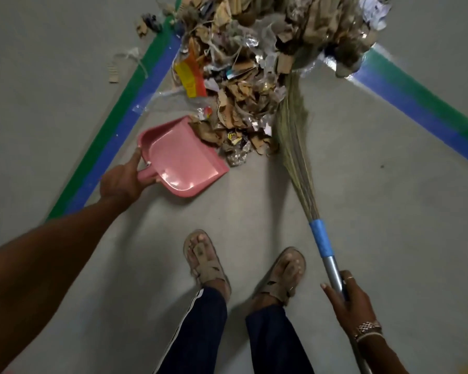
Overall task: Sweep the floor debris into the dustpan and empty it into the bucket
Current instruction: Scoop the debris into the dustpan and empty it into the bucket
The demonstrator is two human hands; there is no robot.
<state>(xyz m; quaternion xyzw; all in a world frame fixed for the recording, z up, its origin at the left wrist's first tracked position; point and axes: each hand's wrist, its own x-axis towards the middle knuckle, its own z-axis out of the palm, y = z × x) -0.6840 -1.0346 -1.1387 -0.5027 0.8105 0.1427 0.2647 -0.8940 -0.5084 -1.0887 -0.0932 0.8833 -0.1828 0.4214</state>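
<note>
A pink dustpan (177, 157) lies on the grey floor with its open lip against a big pile of debris (243, 76) made of cardboard scraps, plastic wrap and wrappers. My left hand (123, 180) grips the dustpan's short handle, index finger stretched along its rim. The dustpan looks nearly bare inside, with a few scraps at its lip. A grass broom (295, 136) with a blue-wrapped neck and metal handle leans into the pile's right side. My right hand (347, 300) holds that handle low down. No bucket is in view.
Green and blue floor tape (114, 139) runs diagonally on the left, and another such strip (427, 112) on the right. Loose scraps (114, 71) lie beyond the left tape. My sandalled feet (208, 265) stand just behind the dustpan.
</note>
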